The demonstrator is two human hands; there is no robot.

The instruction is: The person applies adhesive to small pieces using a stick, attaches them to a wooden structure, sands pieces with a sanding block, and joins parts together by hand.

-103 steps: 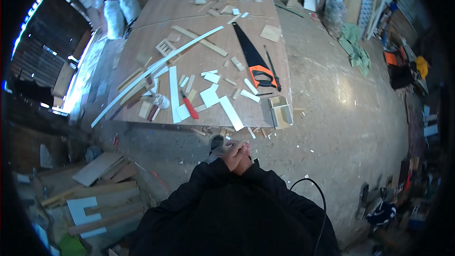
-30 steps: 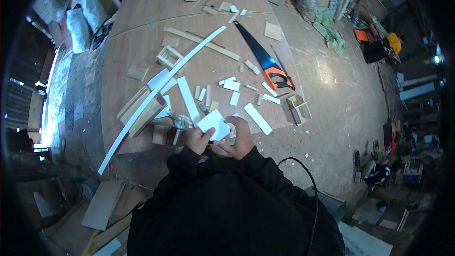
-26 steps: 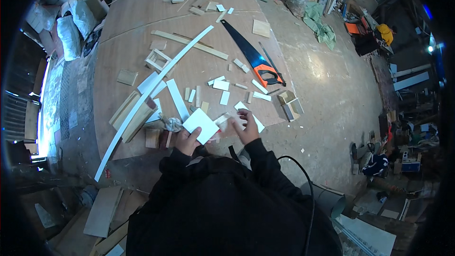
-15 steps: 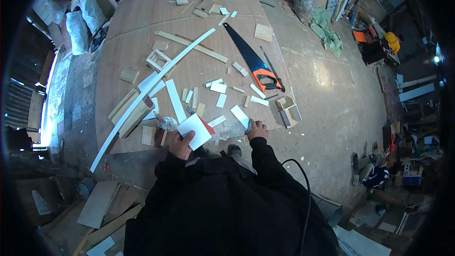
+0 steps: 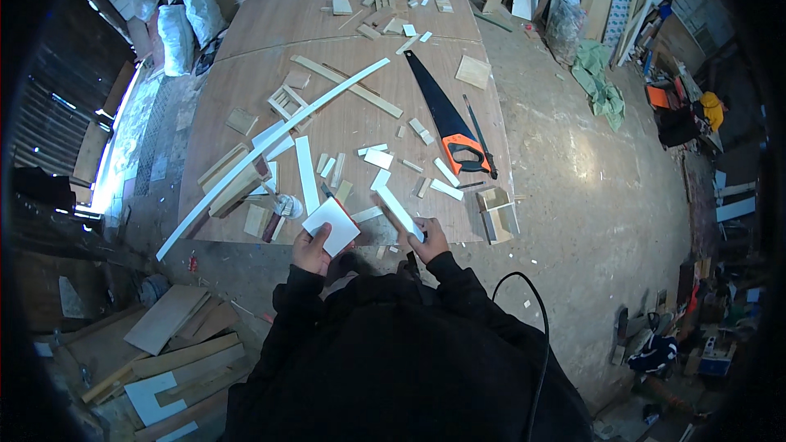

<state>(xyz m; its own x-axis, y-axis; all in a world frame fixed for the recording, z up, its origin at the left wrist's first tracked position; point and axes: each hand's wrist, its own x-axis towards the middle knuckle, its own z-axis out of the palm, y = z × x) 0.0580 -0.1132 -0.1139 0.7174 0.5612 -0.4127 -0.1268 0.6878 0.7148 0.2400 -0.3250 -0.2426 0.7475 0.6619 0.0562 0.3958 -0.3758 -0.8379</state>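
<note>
My left hand (image 5: 311,252) grips a white square panel (image 5: 332,227) by its near-left corner, thumb on top. A thin red edge shows along the panel's far side. In my right hand (image 5: 431,240) is the near end of a white rectangular wood strip (image 5: 398,211), tilted with its long bare side showing. The two pieces are apart, both at the table's near edge. Just past them lie small white and bare wood offcuts (image 5: 378,158). Left of the panel stands a jar-like container (image 5: 286,206), its contents unclear.
A handsaw (image 5: 438,102) with an orange and black handle lies right of centre, beside a thin dark rod (image 5: 478,133). A small open wooden box (image 5: 498,217) stands at the right edge. One long white strip (image 5: 246,165) overhangs the table's left front. Boards (image 5: 176,319) lie on the floor.
My right hand has lifted the white strip's near end and brought it leftward, closer to the panel. The left hand still holds the panel. The whole view has shifted slightly.
</note>
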